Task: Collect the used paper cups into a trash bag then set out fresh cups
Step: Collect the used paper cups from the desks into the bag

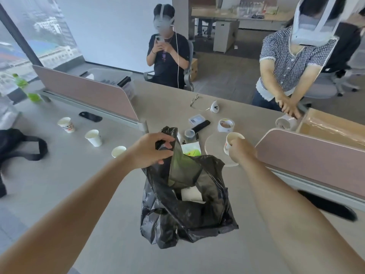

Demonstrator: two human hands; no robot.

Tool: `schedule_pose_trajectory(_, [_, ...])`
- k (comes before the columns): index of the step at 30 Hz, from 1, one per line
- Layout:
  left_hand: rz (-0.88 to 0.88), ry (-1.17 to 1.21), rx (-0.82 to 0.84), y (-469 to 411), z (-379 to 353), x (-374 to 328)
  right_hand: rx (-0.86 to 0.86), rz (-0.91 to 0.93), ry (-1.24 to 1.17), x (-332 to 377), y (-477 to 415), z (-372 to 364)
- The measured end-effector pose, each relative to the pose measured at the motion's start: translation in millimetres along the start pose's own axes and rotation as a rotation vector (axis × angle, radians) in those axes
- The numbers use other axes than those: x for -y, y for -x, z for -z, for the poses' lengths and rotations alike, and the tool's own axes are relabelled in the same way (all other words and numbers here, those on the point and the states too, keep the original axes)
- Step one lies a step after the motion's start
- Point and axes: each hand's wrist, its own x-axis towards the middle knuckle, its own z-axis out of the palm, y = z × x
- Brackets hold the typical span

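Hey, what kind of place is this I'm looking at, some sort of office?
Most likely an open-plan office. A long shared desk carries pink divider panels, a person sits in a grey office chair at its far end, and a tall window looks out over city buildings.

Centre: black trash bag [187, 204] standing open on the table [88, 194], something white inside, its rim pinched by the left hand [152, 149] at 11 o'clock. At 1 o'clock I log the right hand [242, 153] gripping a printed paper cup [231, 141] near the bag's mouth. At 10 o'clock I count three upright cups in a line: nearest cup [118, 151], middle cup [94, 137], farthest cup [66, 124]; tape roll [225, 125] at 12 o'clock.
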Motion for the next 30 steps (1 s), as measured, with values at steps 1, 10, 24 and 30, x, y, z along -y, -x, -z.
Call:
schedule_pose_trajectory(1, [-0.004,-0.009,-0.006,-2,0,0,-0.021,-0.001,-0.012,-2,0,0])
schedule_pose_trajectory(10, [-0.010,0.211,-0.171,4,-3,-7,0.106,0.098,-1.180,66,63,81])
schedule_pose_trajectory(24, [-0.222,0.401,-0.224,65,54,3,0.372,0.376,0.019,131,184,38])
schedule_pose_trajectory(30, [-0.333,0.477,-0.316,107,123,39,0.290,0.136,0.275,154,211,22])
